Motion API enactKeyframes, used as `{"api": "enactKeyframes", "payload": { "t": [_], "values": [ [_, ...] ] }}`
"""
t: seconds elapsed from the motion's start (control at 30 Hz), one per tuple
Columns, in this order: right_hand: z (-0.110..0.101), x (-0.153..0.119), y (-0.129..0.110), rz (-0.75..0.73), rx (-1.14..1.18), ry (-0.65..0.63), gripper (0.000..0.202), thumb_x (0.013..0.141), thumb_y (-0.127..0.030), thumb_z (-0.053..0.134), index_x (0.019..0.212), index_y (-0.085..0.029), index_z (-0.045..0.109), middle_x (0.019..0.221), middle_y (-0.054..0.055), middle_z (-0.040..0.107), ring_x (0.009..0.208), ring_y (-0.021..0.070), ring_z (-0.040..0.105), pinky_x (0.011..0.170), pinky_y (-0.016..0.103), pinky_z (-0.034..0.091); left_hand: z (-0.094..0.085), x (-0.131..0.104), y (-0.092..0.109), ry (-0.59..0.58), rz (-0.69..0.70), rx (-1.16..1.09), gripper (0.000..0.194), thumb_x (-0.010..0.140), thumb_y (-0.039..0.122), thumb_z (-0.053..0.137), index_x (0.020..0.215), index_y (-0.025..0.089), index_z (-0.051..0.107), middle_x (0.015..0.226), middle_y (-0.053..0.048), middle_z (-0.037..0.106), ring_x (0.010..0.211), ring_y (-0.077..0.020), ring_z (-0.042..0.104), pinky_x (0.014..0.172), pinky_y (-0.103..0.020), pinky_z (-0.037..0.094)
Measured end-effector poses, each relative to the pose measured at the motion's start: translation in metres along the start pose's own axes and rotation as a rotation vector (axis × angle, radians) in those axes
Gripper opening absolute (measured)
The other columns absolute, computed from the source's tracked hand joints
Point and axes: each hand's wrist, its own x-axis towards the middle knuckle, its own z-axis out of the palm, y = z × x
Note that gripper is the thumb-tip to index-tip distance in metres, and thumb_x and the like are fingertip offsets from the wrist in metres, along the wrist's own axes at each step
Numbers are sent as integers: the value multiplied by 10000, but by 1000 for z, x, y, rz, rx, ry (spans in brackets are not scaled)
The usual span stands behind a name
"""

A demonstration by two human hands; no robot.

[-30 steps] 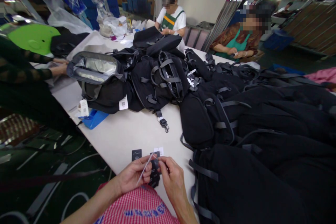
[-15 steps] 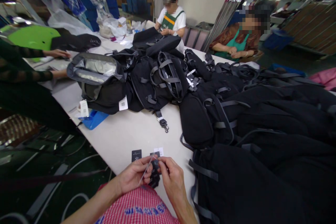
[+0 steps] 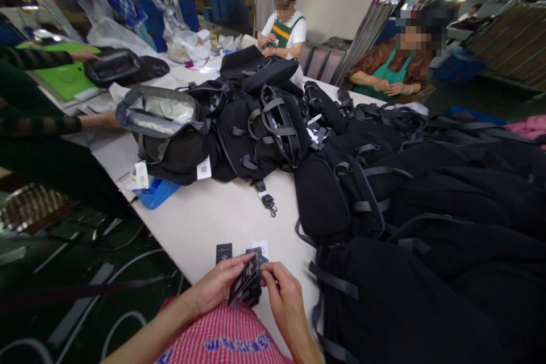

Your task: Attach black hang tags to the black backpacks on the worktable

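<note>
My left hand (image 3: 222, 280) grips a black hang tag (image 3: 244, 281) with white print, held tilted above the table's near edge. Close by on the right, my right hand (image 3: 281, 290) has its thumb and forefinger pinched together at the tag's upper corner; whatever lies between those fingertips is too small to make out. Under and behind the held tag are more black tags (image 3: 255, 294), partly hidden by my left hand. One black tag (image 3: 224, 252) lies flat just beyond my left hand, and a white tag (image 3: 260, 248) lies beyond the held one.
Black backpacks (image 3: 384, 296) are heaped along the right. A bag with a silver lining (image 3: 166, 142) stands open at left, above a blue item (image 3: 157, 193). A strap with a metal clip (image 3: 267, 199) hangs onto the white table (image 3: 205, 222). Several co-workers are around the table.
The held tag has turned from edge-on to show its printed face. At left, a co-worker's hand has moved up and away to a dark bag on the green sheet.
</note>
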Motion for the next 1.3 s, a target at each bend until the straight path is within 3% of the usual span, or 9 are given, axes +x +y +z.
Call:
{"api": "enactKeyframes", "payload": {
  "t": [0.17,0.4,0.63,0.83,0.93,1.0,1.07,1.2,1.3],
  "values": [
    [2,-2,-6,86,73,-12,235,918,-313,474,834,-219,673,709,8,666,630,162,626,620,242,478,-6,1,-6,-95,34,111,748,630,496,874,1264,170,648,813,-60,673,556,-86,478,536,-216,346],
    [15,-2,-15,247,362,-76,219,879,-363,525,826,-211,672,636,9,692,575,175,643,577,250,514,-8,2,-8,-169,23,165,850,611,613,829,1282,131,630,738,-45,599,611,-110,465,550,-219,356],
    [12,-2,-15,282,329,-41,242,854,-390,532,783,-203,668,666,23,696,597,182,646,589,257,511,-18,7,-15,-158,61,206,856,605,597,833,1304,154,615,808,-56,635,590,-100,471,538,-213,333],
    [8,-6,-6,200,146,-41,282,908,-396,479,828,-210,677,690,15,667,633,174,621,621,253,475,-10,2,-6,-216,72,307,699,723,478,773,1320,158,599,840,-41,673,663,-133,534,719,-281,423],
    [8,-6,-4,174,120,-43,283,915,-393,471,823,-218,673,706,16,672,642,175,621,629,251,476,-5,0,1,-178,82,437,629,715,410,752,1278,158,630,948,-49,700,863,-213,609,861,-343,452],
    [9,-6,-2,207,169,-52,269,915,-413,478,874,-218,660,720,15,680,642,178,630,627,250,490,-2,0,4,-147,118,536,594,706,362,749,1257,167,644,1092,-55,697,1060,-267,594,963,-370,431],
    [9,-7,1,259,200,-43,301,915,-463,473,952,-215,640,740,17,688,653,185,639,630,256,504,-1,0,3,-132,136,631,596,706,332,742,1270,173,635,1155,-56,691,1128,-293,581,987,-385,436],
    [11,-10,11,345,144,-33,449,933,-553,396,1140,-220,615,1018,64,729,928,216,670,823,285,520,1,-2,-5,-45,150,880,652,647,295,783,1273,185,640,1222,-64,683,1124,-308,596,1016,-405,441],
    [14,-13,19,289,120,-109,427,911,-514,473,1192,-225,615,1189,75,698,1115,232,629,977,304,468,-1,0,-9,-81,215,1013,566,705,281,748,1259,220,649,1222,-44,684,1118,-266,603,1030,-362,440]
  ]
}}
